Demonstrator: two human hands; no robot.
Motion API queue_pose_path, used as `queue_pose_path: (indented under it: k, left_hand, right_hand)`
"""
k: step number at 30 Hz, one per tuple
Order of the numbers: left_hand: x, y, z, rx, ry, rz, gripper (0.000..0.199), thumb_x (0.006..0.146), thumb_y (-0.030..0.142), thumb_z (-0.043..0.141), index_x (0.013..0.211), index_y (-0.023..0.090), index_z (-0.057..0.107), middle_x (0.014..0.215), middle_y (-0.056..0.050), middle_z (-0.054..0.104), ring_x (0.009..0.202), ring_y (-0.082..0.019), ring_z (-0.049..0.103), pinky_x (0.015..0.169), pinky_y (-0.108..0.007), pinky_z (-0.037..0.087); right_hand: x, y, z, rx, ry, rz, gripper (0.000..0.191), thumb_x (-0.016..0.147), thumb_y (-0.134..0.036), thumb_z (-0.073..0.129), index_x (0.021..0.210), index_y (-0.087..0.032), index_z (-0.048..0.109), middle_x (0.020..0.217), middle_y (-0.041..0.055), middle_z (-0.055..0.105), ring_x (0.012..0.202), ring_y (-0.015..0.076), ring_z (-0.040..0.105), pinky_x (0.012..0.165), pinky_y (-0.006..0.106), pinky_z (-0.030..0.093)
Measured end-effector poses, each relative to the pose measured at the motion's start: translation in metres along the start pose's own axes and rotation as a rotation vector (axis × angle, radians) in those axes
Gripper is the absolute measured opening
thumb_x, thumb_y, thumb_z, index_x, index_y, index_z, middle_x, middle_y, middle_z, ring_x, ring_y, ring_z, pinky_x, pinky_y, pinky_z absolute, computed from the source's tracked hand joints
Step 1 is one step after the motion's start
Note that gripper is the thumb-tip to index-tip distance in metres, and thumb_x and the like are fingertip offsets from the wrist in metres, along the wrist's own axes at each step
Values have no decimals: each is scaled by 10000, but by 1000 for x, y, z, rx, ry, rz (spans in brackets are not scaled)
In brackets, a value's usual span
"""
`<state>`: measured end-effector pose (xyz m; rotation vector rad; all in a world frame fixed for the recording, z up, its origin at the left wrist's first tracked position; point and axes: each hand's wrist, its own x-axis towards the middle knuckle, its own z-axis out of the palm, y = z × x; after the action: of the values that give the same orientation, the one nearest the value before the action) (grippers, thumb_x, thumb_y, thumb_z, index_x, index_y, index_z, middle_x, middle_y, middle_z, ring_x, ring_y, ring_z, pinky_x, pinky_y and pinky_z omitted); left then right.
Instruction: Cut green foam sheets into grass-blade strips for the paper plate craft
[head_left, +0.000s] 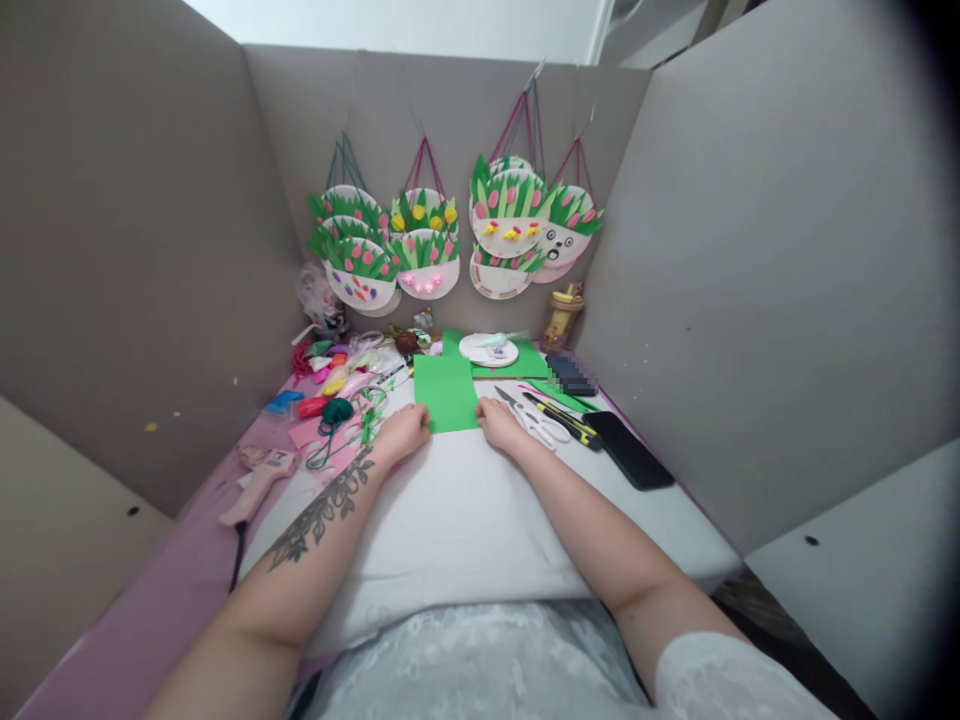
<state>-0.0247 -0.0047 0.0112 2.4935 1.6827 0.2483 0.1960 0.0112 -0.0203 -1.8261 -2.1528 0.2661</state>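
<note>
A flat sheet of bright green paper (pixel 446 393) is held at its two sides, close to the near edge. My left hand (pixel 406 432) pinches the left side, fingers curled in. On the right side my right hand (pixel 496 424) grips the paper in the same way. Just beyond my right hand lie white-handled scissors (pixel 534 420), blades pointing away. More green sheets (pixel 529 364) lie behind the held one, with a white paper plate (pixel 480 349) resting on them.
Left of my arm are a pink glue gun (pixel 259 487), dark green yarn (pixel 337 411), pink paper scraps and coloured clay packs. Cutters (pixel 566 420) and a black phone (pixel 628 450) lie right. Decorated paper-plate baskets (pixel 510 205) hang on the grey back panel; side panels (pixel 750 230) enclose the table.
</note>
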Motion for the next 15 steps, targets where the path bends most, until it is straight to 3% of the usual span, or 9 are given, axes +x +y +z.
queue_pose_path:
  k: [3, 6, 11, 15]
  left_hand:
    - [-3, 5, -1, -9, 1, 168, 330, 838, 156, 447, 1075, 269, 646, 1073, -43, 599, 995, -174, 547, 870, -266, 393]
    - [-6, 9, -3, 8, -10, 278, 305, 879, 211, 438, 1035, 293, 687, 1046, -40, 600, 995, -192, 531, 892, -290, 364]
    - [-6, 8, -3, 45, 0, 333, 298, 903, 296, 435, 1067, 316, 683, 1007, -57, 593, 968, -219, 520, 850, -313, 355]
    - [-4, 7, -1, 58, -3, 339, 292, 901, 303, 435, 1038, 310, 693, 1017, -58, 587, 972, -210, 508, 850, -303, 346]
  right_hand:
    - [-1, 2, 0, 13, 11, -30, 232, 797, -81, 508, 994, -185, 574, 974, 57, 592, 914, 168, 506, 761, 246, 337]
    - [-2, 3, 1, 21, 28, -79, 267, 784, -54, 496, 1004, -172, 591, 952, 59, 587, 898, 170, 499, 766, 250, 346]
    - [-9, -2, 0, 32, 23, -262, 428, 776, 9, 451, 1068, -235, 645, 1058, 44, 589, 1016, 169, 458, 858, 266, 334]
    - [-15, -12, -4, -33, -32, -476, 335, 874, -147, 488, 1102, -312, 671, 1160, 29, 600, 1062, 192, 441, 912, 318, 310]
